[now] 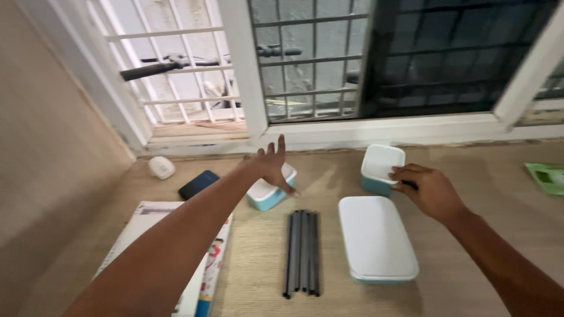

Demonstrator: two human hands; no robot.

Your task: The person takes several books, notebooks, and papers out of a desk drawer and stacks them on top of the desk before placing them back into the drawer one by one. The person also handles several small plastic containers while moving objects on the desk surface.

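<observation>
Head view, my inventory from the remote station. Left hand [271, 165]: fingers spread wide, palm down, hovering over a small square teal box with white lid [267, 194], at eleven o'clock from the bundle of dark grey rods [302, 252]. Right hand [427, 191]: fingertips curled onto the near edge of a second small teal box with white lid [380, 167], at one o'clock from the rods. Large rectangular white-lidded teal box [376, 238]: just beside the rods, three o'clock. Dark flat phone-like slab [198, 184] and small white rounded object [161, 167]: ten o'clock. Printed carton [202, 276]: nine o'clock. All rest on a beige wooden tabletop [470, 258].
</observation>
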